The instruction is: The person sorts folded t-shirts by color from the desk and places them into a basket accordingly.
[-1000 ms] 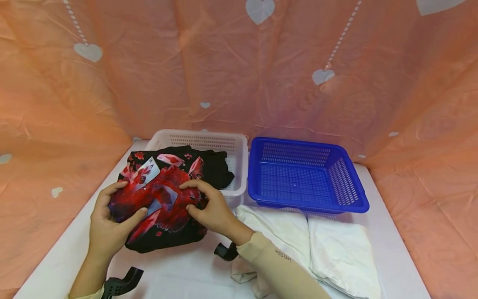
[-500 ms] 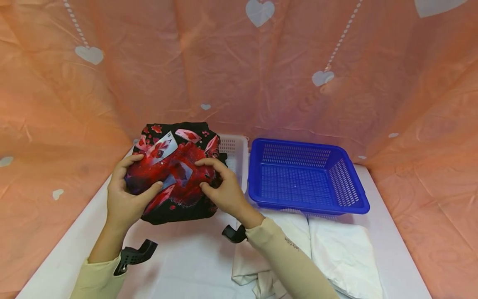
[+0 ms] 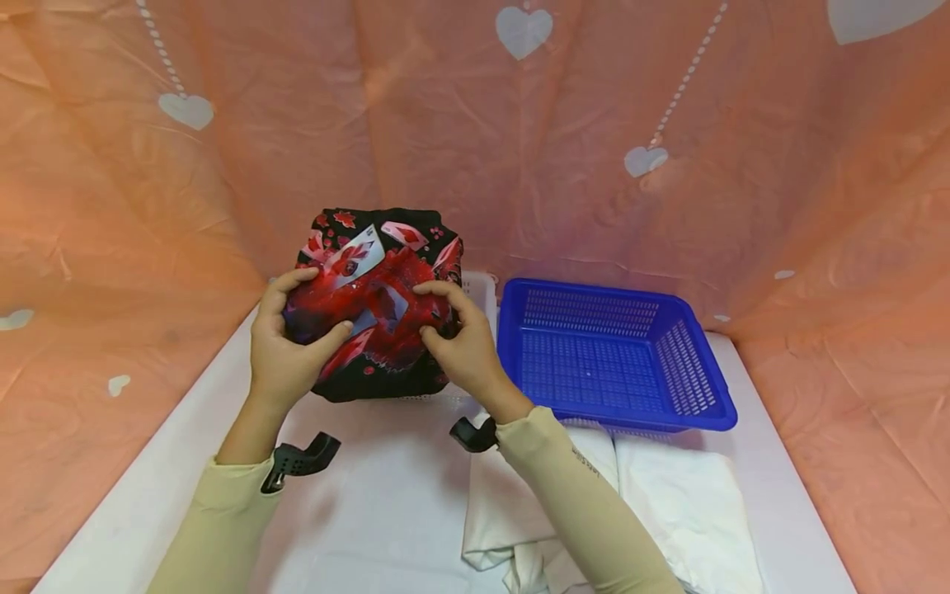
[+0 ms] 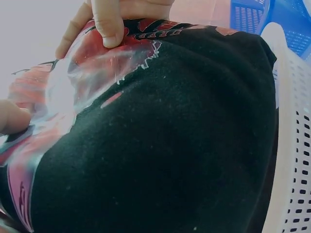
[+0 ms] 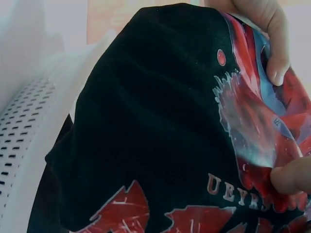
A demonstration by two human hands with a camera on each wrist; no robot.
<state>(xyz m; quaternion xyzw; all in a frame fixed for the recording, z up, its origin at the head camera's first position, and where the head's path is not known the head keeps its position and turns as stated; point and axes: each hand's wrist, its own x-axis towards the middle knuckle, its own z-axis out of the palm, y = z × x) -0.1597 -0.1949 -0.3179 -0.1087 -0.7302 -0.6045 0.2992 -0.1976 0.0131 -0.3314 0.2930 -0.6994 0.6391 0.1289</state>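
Observation:
A folded black T-shirt point(image 3: 386, 272) with a shiny red print is held up in both hands over the white basket point(image 3: 484, 289). My left hand point(image 3: 285, 355) grips its left side, thumb on the printed face. At the right side my right hand point(image 3: 471, 351) pinches the cloth, thumb and forefinger on the print. The remaining fingers are hidden behind the shirt. The left wrist view shows the plain black underside of the fold point(image 4: 170, 136) close to the basket wall point(image 4: 296, 145). Lettering point(image 5: 233, 194) shows in the right wrist view.
A blue basket point(image 3: 594, 363) stands right of the white one, with its mesh floor visible. Folded white cloths point(image 3: 683, 495) lie in front of it on the white table point(image 3: 371, 511), partly under my right forearm. An orange curtain with hearts point(image 3: 519, 124) surrounds the table.
Both hands have lifted the T-shirt up, away from me and slightly right. It now covers most of the white basket. The blue basket and white cloths stay put.

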